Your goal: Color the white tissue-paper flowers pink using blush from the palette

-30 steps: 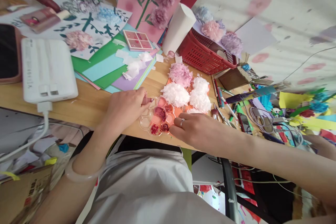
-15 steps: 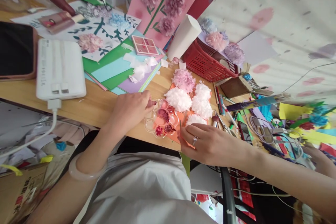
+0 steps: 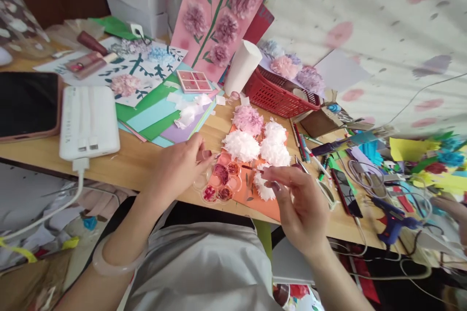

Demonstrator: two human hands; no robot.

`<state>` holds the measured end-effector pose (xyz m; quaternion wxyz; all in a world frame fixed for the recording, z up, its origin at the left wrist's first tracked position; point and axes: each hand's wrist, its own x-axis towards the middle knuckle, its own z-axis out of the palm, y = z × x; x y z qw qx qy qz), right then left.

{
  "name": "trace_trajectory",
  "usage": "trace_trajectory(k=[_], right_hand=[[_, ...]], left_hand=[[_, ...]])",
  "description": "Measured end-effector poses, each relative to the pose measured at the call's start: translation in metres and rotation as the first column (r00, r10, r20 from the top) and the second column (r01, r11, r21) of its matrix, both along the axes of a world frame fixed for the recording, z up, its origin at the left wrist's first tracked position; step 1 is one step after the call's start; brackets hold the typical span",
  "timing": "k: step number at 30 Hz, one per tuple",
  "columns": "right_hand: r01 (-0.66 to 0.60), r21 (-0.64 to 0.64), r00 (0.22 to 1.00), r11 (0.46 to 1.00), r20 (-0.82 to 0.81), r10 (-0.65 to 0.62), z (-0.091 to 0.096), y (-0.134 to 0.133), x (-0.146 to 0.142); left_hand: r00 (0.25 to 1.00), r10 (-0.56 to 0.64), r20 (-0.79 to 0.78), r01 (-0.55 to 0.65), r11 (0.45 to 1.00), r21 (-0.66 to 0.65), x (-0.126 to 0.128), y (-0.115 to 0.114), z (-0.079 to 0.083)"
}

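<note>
My left hand (image 3: pixel 184 165) is closed at the left rim of a clear flower-shaped paint palette (image 3: pixel 239 183), thumb and fingers gripping its edge. Red and dark pink paint fills several of its wells. My right hand (image 3: pixel 301 199) pinches what looks like a thin paintbrush (image 3: pixel 251 168), its dark tip pointing left; most of its handle is hidden. Under that tip lies an orange card (image 3: pixel 260 208) with small dark leaf marks. On the card sit fluffy white paper flowers (image 3: pixel 241 146), one of them right beside my right fingertips, and a pink paper flower (image 3: pixel 248 119).
A white power bank (image 3: pixel 89 124) and a phone (image 3: pixel 27 104) lie at left. Behind are coloured papers (image 3: pixel 146 126), a white paper roll (image 3: pixel 242 65) and a red basket (image 3: pixel 279 92). Pens, cables and a blue glue gun (image 3: pixel 396 223) crowd the right, near another person's hand (image 3: pixel 452 211).
My right hand has lifted and turned, bringing the brush tip from the palette to above the orange card and white flower. My left hand stays at the palette. The view has shifted slightly.
</note>
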<state>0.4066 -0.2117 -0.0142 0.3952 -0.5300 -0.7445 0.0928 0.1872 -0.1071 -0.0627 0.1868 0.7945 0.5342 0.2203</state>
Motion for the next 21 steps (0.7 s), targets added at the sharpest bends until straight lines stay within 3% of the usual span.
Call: trace_trajectory(k=[2, 5, 15, 21], right_hand=[[0.048, -0.045, 0.978, 0.998, -0.200, -0.056, -0.015, -0.006, -0.006], [0.026, -0.084, 0.952, 0.996, -0.301, -0.051, -0.022, -0.013, -0.012], [-0.003, -0.040, 0.954, 0.999, -0.299, -0.009, -0.014, -0.023, -0.002], [-0.095, -0.079, 0.993, 0.992, -0.080, 0.089, -0.005, -0.026, 0.000]], left_hand=[[0.999, -0.031, 0.026, 0.030, 0.999, 0.029, 0.003, -0.010, 0.006], [0.994, -0.092, 0.054, 0.088, 0.994, 0.071, 0.009, -0.024, 0.014], [0.975, -0.213, 0.054, 0.204, 0.969, 0.138, 0.025, -0.037, 0.029], [0.949, -0.295, -0.108, 0.304, 0.948, 0.089, 0.044, -0.053, 0.038]])
